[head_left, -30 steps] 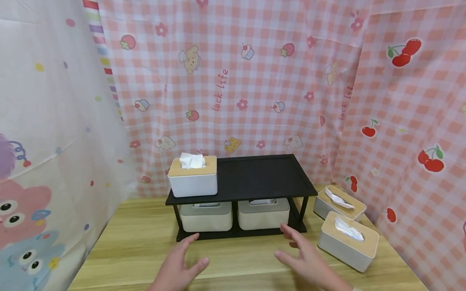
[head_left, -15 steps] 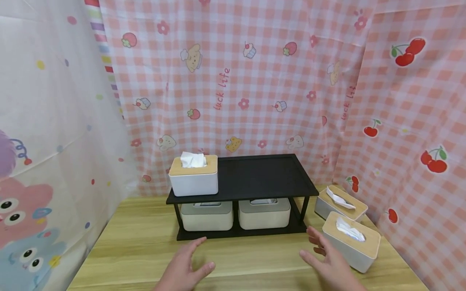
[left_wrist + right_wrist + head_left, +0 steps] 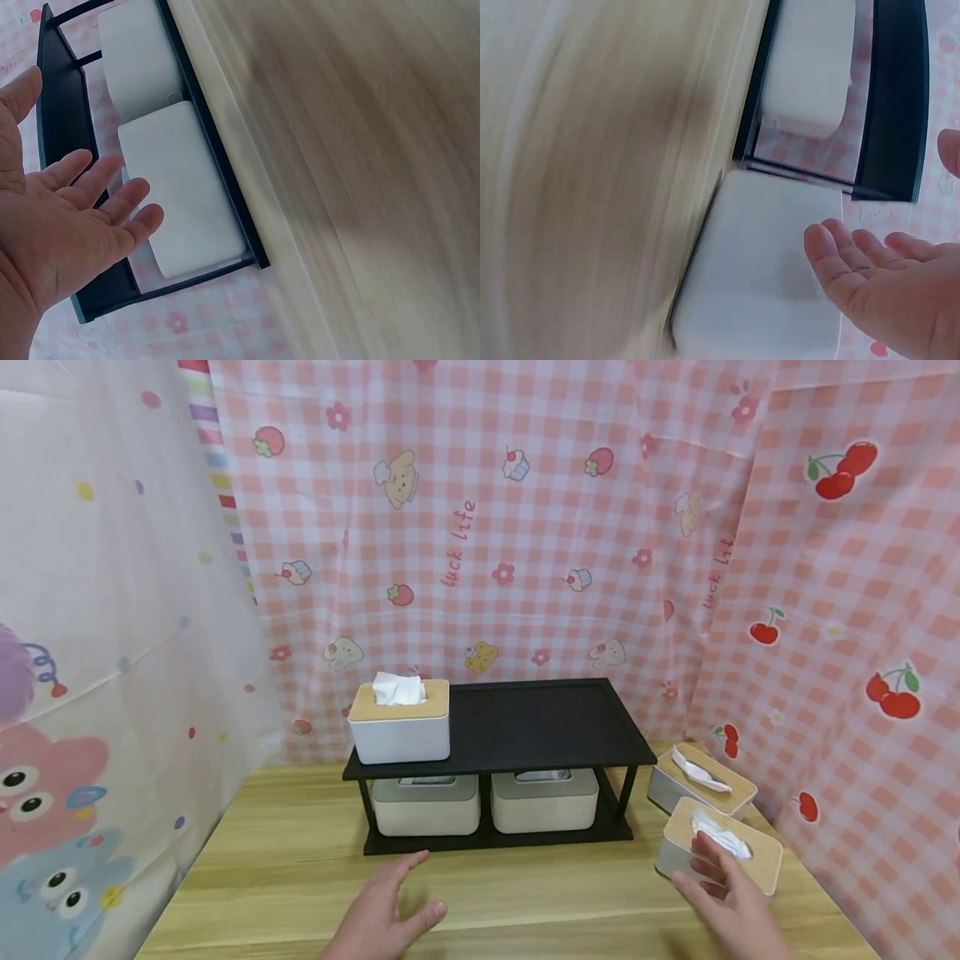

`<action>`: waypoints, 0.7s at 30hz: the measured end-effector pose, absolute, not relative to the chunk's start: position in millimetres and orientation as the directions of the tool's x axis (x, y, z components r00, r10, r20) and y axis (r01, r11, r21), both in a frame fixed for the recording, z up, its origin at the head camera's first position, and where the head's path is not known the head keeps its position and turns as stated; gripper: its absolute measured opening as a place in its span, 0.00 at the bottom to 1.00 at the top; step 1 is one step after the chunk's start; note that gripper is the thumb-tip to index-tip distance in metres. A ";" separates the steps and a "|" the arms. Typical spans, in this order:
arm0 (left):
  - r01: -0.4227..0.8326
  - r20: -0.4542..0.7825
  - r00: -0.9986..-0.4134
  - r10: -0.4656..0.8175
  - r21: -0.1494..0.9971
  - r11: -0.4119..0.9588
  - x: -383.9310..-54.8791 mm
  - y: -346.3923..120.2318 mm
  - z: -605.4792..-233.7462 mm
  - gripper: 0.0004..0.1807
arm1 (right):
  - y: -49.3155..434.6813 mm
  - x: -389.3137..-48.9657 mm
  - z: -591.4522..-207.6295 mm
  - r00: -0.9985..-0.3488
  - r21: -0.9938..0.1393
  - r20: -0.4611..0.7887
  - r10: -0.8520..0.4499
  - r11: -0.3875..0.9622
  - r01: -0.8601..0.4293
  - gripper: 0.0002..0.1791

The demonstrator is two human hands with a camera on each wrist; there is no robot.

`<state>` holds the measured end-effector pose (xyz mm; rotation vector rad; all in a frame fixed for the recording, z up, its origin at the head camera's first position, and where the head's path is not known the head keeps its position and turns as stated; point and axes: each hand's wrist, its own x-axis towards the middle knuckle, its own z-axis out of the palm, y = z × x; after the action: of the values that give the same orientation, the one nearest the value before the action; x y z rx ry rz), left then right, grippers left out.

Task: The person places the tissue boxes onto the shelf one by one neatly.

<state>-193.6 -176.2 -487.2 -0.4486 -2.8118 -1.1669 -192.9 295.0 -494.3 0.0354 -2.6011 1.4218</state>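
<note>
My right hand (image 3: 727,897), fingers loosely bent and holding nothing, overlaps the front right tissue box (image 3: 723,839) in the head view. That box has a pale wooden lid with white tissue poking out. In the right wrist view the fingers (image 3: 821,244) lie over the box's white side (image 3: 757,262). My left hand (image 3: 386,910) hovers over the table in front of the black two-tier rack (image 3: 540,727), thumb and fingers apart, nothing in it. The left wrist view puts its spread fingers (image 3: 135,195) in front of a white box (image 3: 187,187) on the rack's lower shelf.
Another wooden-lidded tissue box (image 3: 701,781) sits behind the front right one. One more tissue box (image 3: 400,727) stands on the rack's top left. Two grey-lidded boxes, left (image 3: 426,810) and right (image 3: 545,802), fill the lower shelf. Patterned curtains (image 3: 480,527) enclose the wooden table (image 3: 277,860).
My right hand has moved right, from in front of the rack to the front right tissue box. My left hand has shifted slightly right. The boxes and rack stay put.
</note>
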 end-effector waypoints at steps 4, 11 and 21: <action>0.310 0.165 -0.947 0.275 0.691 0.653 -194.0 -171.1 -485.4 0.41 | 306.6 -189.2 -495.0 -0.980 -0.848 0.160 0.114 0.524 -0.078 0.41; 0.385 0.191 -0.914 0.358 0.686 0.617 -195.5 -154.9 -487.3 0.41 | 322.5 -187.2 -486.4 -0.989 -0.863 0.026 0.145 0.502 0.051 0.48; 0.372 0.092 -0.892 0.443 0.707 0.601 -195.4 -135.7 -486.7 0.43 | 352.3 -179.2 -474.8 -0.936 -0.814 -0.013 0.353 0.539 0.214 0.48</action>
<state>-195.4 -135.7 -486.7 -0.7387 -2.8940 -1.2427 -179.2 352.3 -474.8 -0.4864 -2.6193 1.3536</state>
